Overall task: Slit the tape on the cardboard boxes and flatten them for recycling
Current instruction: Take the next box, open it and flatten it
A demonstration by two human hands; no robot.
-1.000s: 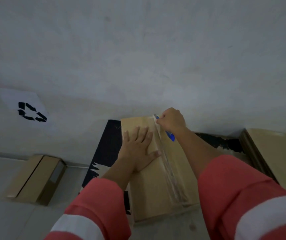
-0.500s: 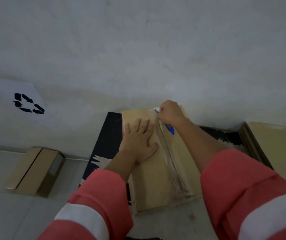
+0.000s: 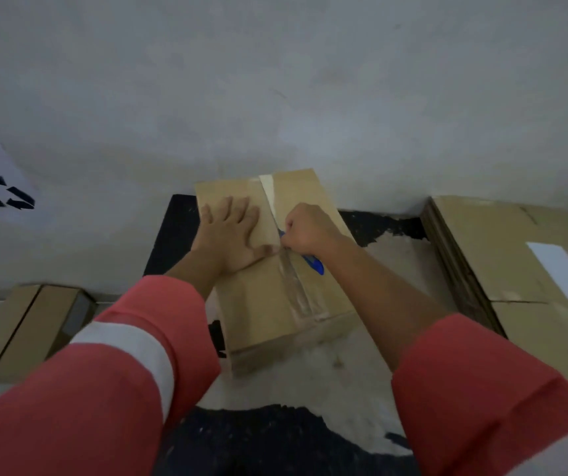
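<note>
My left hand point(image 3: 231, 235) lies flat, fingers spread, on top of the cardboard box point(image 3: 265, 304). My right hand point(image 3: 306, 230) grips a blue cutter point(image 3: 315, 264), curled tight, mid-box on the tape point(image 3: 296, 290) seam. 1 flattened stack point(image 3: 498, 255) lies right of the box.

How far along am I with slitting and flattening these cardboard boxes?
Done, it seems: a stack of flat brown cardboard sheets lies on the right. In hand: your left hand presses on the brown cardboard box while your right hand grips the blue-handled cutter about midway along its clear tape strip. Left: the tape's near half, flattening this box, and the small closed cardboard box on the left.
</note>
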